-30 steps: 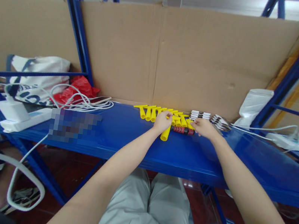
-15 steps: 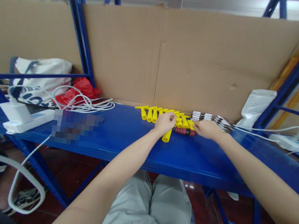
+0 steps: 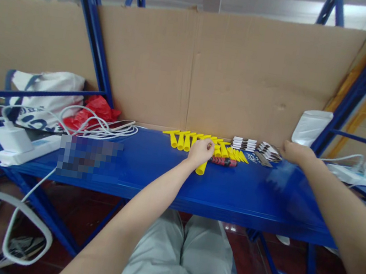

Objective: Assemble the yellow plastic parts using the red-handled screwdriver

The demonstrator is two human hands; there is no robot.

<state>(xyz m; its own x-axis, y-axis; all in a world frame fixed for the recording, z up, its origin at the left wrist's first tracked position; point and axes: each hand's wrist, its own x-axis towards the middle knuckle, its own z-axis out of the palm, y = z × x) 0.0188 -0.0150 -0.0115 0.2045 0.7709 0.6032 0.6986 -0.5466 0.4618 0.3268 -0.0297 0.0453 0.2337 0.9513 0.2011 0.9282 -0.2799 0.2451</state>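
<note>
My left hand (image 3: 200, 151) is closed around a yellow T-shaped plastic tool (image 3: 201, 167), its open tube end pointing down toward me. Behind and beside that hand lie several more yellow T-shaped tools (image 3: 180, 141) in a row. A red-and-black screwdriver-like handle (image 3: 224, 161) lies just right of it. My right hand (image 3: 296, 153) is at the back right, in front of the lower part of a white pouch (image 3: 311, 127). Its fingers look curled in; what they hold, if anything, is hidden. Small yellow pointed pieces (image 3: 238, 155) lie between the hands.
Stacked white-and-brown packets (image 3: 243, 144), more packets (image 3: 268, 151) and tiny light bits (image 3: 252, 157) lie along the back of the blue shelf (image 3: 149, 173). To the left are coiled white cables (image 3: 101, 127), a power strip (image 3: 29, 152) and a red bag (image 3: 100, 107). A cardboard sheet (image 3: 241, 77) stands behind.
My right hand has moved right, from the small yellow pieces to the white pouch, uncovering those pieces and the tiny bits. My left hand stays closed on the yellow tool.
</note>
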